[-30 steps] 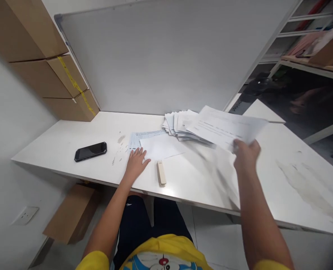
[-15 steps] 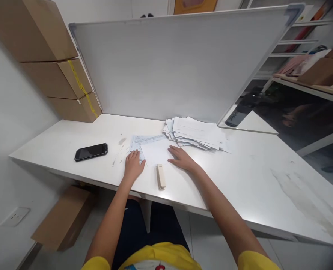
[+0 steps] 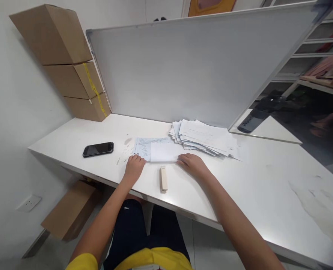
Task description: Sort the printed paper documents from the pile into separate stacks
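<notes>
In front of me lies a white sheet of paper [image 3: 164, 152], overlapping bluish printed sheets [image 3: 143, 148] that show at its left and top. My left hand [image 3: 135, 167] is closed on the lower left edge of the printed sheets, fingers curled over them. At the white sheet's lower right corner, my right hand [image 3: 193, 163] is closed with its fingertips on the paper's edge. Both thumbs are partly hidden. Between the hands, nearer the table's front edge, a cream stapler [image 3: 163, 179] lies untouched.
A messy stack of papers [image 3: 204, 135] sits behind my right hand against a whiteboard [image 3: 194, 67]. A black phone [image 3: 98, 149] lies at left. Cardboard boxes [image 3: 84, 82] are piled at the back left, and a dark bottle [image 3: 252, 119] rests at the back right.
My hands have gone from lying with spread fingers at the papers' sides to closing on their lower corners. The white sheet sits straighter, and the camera view has turned slightly left.
</notes>
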Demonstrator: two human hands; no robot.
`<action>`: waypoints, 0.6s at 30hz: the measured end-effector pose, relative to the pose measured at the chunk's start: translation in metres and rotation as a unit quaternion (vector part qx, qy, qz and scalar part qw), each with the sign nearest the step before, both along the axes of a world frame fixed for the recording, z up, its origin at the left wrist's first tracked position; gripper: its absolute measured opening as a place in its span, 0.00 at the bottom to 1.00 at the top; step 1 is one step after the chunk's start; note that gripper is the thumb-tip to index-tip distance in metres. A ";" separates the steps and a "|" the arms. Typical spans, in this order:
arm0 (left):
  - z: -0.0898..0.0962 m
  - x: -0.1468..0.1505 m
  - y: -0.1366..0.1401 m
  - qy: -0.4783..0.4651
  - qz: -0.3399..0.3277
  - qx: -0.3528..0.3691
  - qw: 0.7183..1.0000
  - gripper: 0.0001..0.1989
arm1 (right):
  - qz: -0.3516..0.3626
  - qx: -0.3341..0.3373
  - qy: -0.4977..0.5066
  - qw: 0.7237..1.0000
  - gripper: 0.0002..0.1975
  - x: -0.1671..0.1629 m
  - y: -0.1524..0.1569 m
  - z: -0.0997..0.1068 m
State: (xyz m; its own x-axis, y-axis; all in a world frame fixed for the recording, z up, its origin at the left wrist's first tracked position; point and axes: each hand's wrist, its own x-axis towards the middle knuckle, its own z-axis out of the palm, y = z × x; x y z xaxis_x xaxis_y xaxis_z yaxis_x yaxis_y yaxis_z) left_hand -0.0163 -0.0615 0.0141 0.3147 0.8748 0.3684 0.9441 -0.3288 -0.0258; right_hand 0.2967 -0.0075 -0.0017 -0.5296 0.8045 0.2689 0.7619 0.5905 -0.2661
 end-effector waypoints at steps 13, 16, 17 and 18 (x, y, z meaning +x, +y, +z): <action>0.024 0.078 -0.032 -0.177 0.006 -0.063 0.982 0.15 | -0.237 0.153 0.321 0.904 0.20 0.024 0.001 -0.010; 0.046 0.074 -0.049 -0.192 -0.018 -0.071 0.979 0.14 | -0.229 0.143 0.323 0.907 0.20 0.025 -0.001 -0.011; 0.049 0.065 -0.058 -0.190 -0.011 -0.061 0.980 0.14 | -0.230 0.144 0.321 0.908 0.20 0.027 -0.001 -0.012; 0.048 0.053 -0.069 -0.190 0.003 -0.053 0.980 0.14 | -0.235 0.147 0.319 0.906 0.20 0.029 0.000 -0.013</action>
State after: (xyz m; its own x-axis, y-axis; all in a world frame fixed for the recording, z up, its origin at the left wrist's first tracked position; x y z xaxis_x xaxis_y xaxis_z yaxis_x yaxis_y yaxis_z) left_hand 0.0365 -0.1310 0.0619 0.1674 0.9158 0.3651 0.8807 -0.3053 0.3621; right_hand 0.3256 -0.0073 -0.0151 0.1915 0.7453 0.6387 0.6943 0.3571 -0.6248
